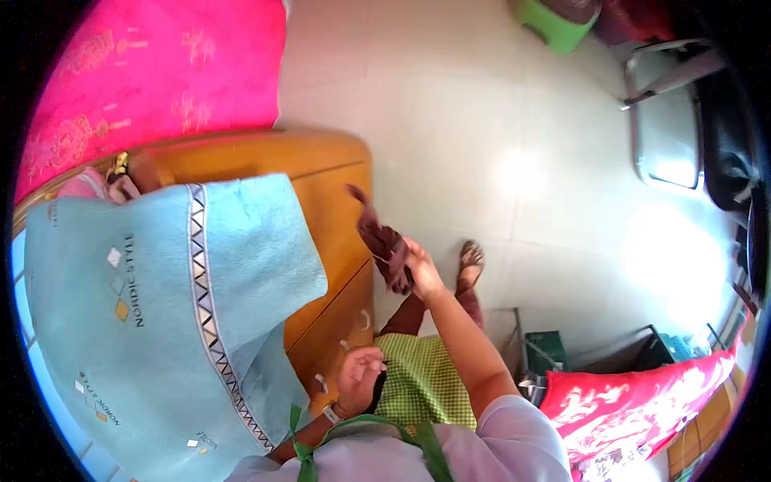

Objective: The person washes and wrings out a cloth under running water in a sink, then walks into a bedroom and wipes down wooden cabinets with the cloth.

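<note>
My right hand [423,273] grips a crumpled dark maroon cloth [384,247], which is held out above the floor beside the wooden cabinet. One narrow end of the cloth sticks up and to the left. Close to my body, my left hand [361,376] is raised with its fingers loosely bent and nothing visible in them. A band with a pale face circles the left wrist. Left of that hand, a light blue cover [265,233] printed "NORDIC STYLE" drapes over the orange-brown wooden cabinet [333,189].
A bright pink patterned cloth [225,72] lies at the upper left. On the pale tiled floor [450,104] stand a green stool [550,28] and a metal-framed chair [671,153]. A red-and-white patterned cloth [634,402] hangs at the lower right near dark green containers [548,352].
</note>
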Demonstrator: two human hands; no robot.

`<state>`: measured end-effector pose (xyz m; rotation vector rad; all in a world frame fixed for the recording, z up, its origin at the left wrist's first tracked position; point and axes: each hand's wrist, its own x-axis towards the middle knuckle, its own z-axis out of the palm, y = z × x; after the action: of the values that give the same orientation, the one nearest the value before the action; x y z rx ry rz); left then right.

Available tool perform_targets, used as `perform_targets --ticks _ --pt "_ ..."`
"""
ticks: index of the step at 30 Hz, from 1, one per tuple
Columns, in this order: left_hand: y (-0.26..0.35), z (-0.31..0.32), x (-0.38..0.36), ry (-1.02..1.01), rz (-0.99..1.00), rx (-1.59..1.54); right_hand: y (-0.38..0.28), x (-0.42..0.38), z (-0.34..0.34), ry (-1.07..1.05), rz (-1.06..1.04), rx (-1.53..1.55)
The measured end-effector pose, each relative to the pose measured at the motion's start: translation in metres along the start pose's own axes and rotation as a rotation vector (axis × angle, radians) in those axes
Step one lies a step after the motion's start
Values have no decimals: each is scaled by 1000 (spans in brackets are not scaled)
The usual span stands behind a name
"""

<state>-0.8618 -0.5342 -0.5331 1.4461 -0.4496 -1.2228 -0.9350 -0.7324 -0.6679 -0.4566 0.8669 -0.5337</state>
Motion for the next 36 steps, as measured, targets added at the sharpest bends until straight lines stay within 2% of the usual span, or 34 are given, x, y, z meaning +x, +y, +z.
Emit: perform_targets --ticks 2,3,4,6,7,10,11,14,17,18,20,21,22,24,25,28,30,32,35,36 --pt "114 34 -58 -58 47 18 -70 -119 26 200 -39 -83" --pt "151 43 -88 -99 48 102 -98 -182 42 205 -40 -83" --pt "179 48 -115 -137 50 188 -120 -240 56 209 -41 -83" --pt "235 62 -170 -168 89 204 -157 -350 91 350 -81 -63" --pt "262 70 -200 -180 115 220 -153 -390 75 336 -112 -120" --pt "326 87 -279 -257 129 241 -177 -513 112 318 -168 -56" --pt "345 93 -301 -308 152 237 -191 -549 129 238 -112 -19" --pt "383 98 -348 -398 196 209 -220 -623 199 154 -137 23" --pt "413 92 -356 -352 439 509 -244 -655 266 37 -168 -18" --pt "421 89 -349 -347 445 497 -254 -656 288 36 -170 -32" --pt "443 80 -325 -276 592 409 -274 -647 332 -75 -218 -150" --pt "438 71 -308 -355 305 149 -284 -637 358 -73 -191 -131" --pt "453 59 -292 -347 302 135 -293 -621 379 -70 -182 -145" --pt "488 29 -237 -557 83 -135 -311 -573 422 -195 -167 -156" --pt "507 10 -212 -586 35 -156 -320 -543 443 -192 -145 -168" --pt "572 -40 -128 -474 -46 -251 -351 -432 510 -200 -97 -246" --pt "600 -74 -61 -379 -67 -306 -373 -355 557 -165 -152 -317" --pt "636 -112 -4 -200 -150 -577 -394 -286 602 -279 77 -134" --pt "672 -168 56 -107 -124 -683 -401 -206 674 -357 238 -117" --pt "680 -185 72 -90 -89 -718 -403 -181 700 -351 252 -214"
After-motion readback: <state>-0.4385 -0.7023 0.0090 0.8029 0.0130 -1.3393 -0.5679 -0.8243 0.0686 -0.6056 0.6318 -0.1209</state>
